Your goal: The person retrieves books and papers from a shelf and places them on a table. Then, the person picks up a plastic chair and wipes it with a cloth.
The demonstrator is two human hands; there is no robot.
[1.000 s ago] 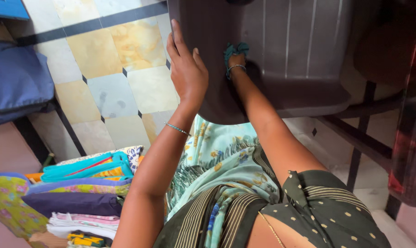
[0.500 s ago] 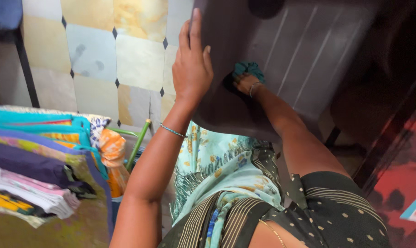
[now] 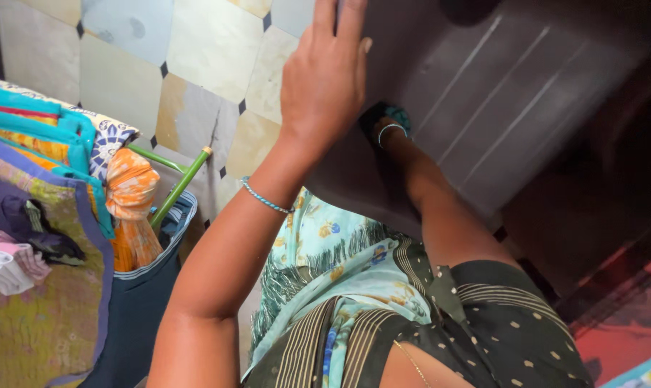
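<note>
Brown moulded plastic chair (image 3: 483, 93) fills the head view's top. The left hand (image 3: 325, 79) lies flat and open on its near edge, bracing it. The right hand (image 3: 387, 133), mostly hidden behind, presses a teal rag (image 3: 397, 115) against the seat; its grip is unclear. Steady bracing with firm strokes seems best.

left arm: stretched forward, bangle at wrist | left hand (image 3: 325, 79): flat, fingers together, pointing up and away | right arm: reaching forward, lower | right hand (image 3: 387, 129): mostly hidden, only bangled wrist visible, grip unclear
</note>
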